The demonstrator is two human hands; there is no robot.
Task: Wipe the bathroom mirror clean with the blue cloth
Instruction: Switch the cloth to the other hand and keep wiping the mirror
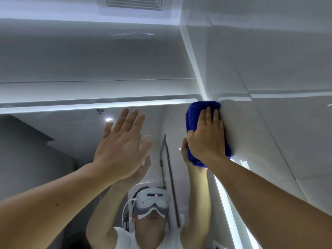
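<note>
The bathroom mirror [68, 141] fills the lower middle of the view, with a lit strip along its top and right edges. My right hand [206, 135] presses the folded blue cloth [195, 115] flat against the mirror's top right corner, next to the side wall. My left hand [122, 146] is raised with fingers spread, palm toward the glass near the upper middle; I cannot tell whether it touches. Both arms and the person wearing a white headset show as reflections in the mirror.
A white tiled side wall [269, 87] meets the mirror on the right. Above the mirror is a white wall and a ceiling vent [134, 3]. A shower rail [168, 177] appears in the reflection.
</note>
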